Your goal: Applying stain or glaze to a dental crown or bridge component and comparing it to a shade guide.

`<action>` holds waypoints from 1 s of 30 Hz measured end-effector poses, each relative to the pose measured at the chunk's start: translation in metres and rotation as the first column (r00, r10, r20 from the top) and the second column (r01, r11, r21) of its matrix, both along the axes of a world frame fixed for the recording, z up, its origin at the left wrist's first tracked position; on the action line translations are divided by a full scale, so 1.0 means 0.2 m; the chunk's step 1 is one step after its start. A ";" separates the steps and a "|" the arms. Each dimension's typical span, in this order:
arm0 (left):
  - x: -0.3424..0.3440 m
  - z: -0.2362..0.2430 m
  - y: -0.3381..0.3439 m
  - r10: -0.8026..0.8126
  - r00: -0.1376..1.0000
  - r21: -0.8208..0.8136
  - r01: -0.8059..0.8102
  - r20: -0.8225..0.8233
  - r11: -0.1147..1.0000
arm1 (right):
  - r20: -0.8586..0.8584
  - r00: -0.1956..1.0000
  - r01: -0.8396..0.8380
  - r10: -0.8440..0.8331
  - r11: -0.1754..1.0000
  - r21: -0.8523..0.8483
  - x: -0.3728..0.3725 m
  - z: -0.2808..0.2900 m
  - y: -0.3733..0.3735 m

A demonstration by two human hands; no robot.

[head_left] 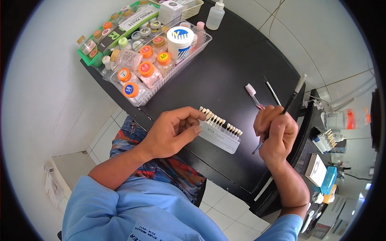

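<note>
A dental shade guide (222,139), a grey holder with a row of tooth-coloured tabs along its far edge, lies slanted on the black table. At its left end, my left hand (173,130) is curled, with thumb and forefinger closed on the holder's corner beside the first tabs. My right hand (276,132), in a fist right of the guide, grips a thin brush (295,91). Its dark handle with a pale end sticks up past the knuckles, and its tip points down below the fist. Part of the handle is hidden by my fingers.
A toothbrush (251,90) and another slim tool (272,91) lie beyond my right hand. A clear plastic basket (177,66) of powder jars stands far left, by a squeeze bottle (216,16). A second shade guide (325,140) and boxes sit on a side counter at right.
</note>
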State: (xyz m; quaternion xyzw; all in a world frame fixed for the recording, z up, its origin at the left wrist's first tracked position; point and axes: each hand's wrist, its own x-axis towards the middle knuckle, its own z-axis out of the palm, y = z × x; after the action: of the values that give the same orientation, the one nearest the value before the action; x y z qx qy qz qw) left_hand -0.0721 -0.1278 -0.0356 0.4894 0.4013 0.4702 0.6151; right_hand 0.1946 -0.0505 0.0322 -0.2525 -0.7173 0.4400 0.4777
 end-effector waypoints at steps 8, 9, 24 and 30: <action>0.00 0.00 0.01 -0.024 0.996 -0.002 0.024 0.090 1.000 | 0.012 1.000 0.011 -0.011 1.000 -0.013 -0.05 0.00 -0.02; 0.00 -0.01 0.01 -0.030 0.995 0.005 0.030 0.094 1.000 | 0.032 0.999 0.018 -0.018 1.000 -0.024 -0.06 0.01 -0.03; -0.11 -0.05 0.10 -0.161 0.793 -0.181 0.323 0.587 0.929 | 0.341 0.937 -0.206 0.078 0.911 0.357 -0.11 0.07 -0.08; -0.11 -0.05 0.10 -0.170 0.769 -0.167 0.338 0.616 0.926 | 0.333 0.931 0.039 -0.152 0.945 0.324 -0.09 0.04 -0.10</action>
State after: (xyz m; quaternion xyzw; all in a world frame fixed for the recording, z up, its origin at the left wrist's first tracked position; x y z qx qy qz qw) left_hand -0.0946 -0.1078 -0.0455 0.2809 0.1790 0.4516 0.8277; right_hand 0.1769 -0.0699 0.0412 -0.2837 -0.8385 0.2444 0.3959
